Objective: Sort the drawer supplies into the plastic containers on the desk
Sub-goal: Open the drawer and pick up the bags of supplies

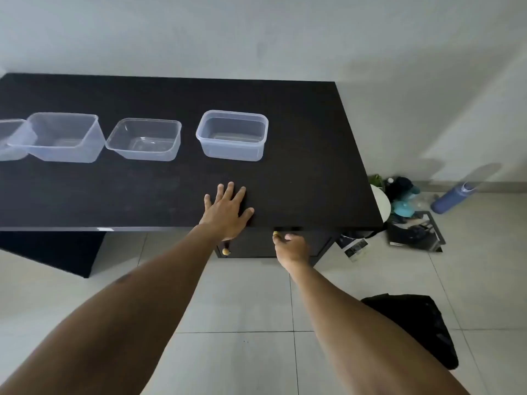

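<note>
Four clear plastic containers (232, 151) stand in a row along the black desk (299, 124), long sides following its length, each showing only its bare bottom; the left hand (228, 212) lies flat near the front edge, fingers spread; below, the right hand (293, 248) curls its fingers round a yellowish knob (275, 233) on the drawer (253, 246); the print on a sheet (355, 246) beside it is too blurred to read.

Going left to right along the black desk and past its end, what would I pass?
Tub cut off at the picture's edge, large frosted tub, shallow clear tub, thick-rimmed tub, then on the floor a blue bottle.
</note>
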The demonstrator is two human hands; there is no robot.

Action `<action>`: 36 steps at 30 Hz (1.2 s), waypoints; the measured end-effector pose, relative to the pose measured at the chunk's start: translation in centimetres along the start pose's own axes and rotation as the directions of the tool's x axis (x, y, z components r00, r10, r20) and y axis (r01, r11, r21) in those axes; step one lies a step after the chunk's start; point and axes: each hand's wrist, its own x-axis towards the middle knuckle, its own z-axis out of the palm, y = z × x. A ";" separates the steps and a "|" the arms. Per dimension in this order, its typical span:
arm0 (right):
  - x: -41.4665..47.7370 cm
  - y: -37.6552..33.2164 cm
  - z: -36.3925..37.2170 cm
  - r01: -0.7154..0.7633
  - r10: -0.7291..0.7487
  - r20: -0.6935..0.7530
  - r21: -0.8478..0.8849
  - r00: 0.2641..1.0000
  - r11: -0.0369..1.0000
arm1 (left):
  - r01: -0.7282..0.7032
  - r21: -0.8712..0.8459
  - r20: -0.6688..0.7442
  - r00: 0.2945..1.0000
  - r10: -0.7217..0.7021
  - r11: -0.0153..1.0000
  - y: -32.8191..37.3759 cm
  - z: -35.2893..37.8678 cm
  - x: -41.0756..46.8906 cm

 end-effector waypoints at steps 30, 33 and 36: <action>1.2 4.0 3.3 0.095 -0.063 -0.184 0.171 0.981 0.981 | -0.017 -0.003 -0.058 0.998 0.017 1.000 -0.1 1.3 0.2; 0.8 4.1 3.2 0.100 -0.071 -0.175 0.161 0.982 0.982 | -0.020 0.005 -0.051 0.998 0.021 1.000 -0.2 1.3 -0.2; 0.5 4.4 3.1 0.112 -0.087 -0.180 0.135 0.980 0.985 | -0.029 0.004 -0.045 0.999 0.029 1.000 -0.3 1.4 -0.5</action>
